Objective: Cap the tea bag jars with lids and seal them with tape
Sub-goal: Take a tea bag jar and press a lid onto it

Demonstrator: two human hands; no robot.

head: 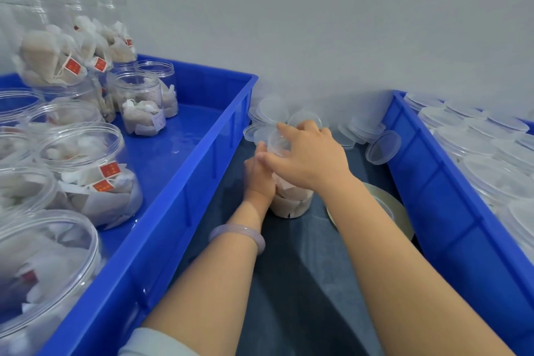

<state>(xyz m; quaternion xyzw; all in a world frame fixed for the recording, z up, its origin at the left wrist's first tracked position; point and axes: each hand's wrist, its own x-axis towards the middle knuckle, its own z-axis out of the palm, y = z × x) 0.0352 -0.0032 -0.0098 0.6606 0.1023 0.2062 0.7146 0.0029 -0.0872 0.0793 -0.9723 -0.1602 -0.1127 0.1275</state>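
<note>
We work between two blue crates. The left crate [179, 211] holds open jars [83, 153] of tea bags, none of them capped. The right crate [433, 196] is packed with clear round plastic; whether those are lids alone or capped jars we cannot tell. Between the crates runs a narrow dark strip of worktop [303, 283], and everything in hand sits on it towards the far edge, by the wall.

The jar [291, 202] we are capping stands upright on that strip, its long axis vertical and its mouth facing up. Just to its right the tape roll [404, 222] lies flat, partly under our right forearm and close to the right crate's wall. Loose lids [271, 112] are heaped at the far edge beyond the jar.

Our left hand [258, 179] wraps the jar's left side, fingers curled round it to steady it. Our right hand [309, 156] comes down from above, fingers curled over the lid [277, 143], which is at the jar's mouth. We cannot tell whether it is fully seated.

The move turns on that stack: lid straight over mouth, pressing hand on the jar's axis. For the tape to follow, we judge the right hand the nearer.
</note>
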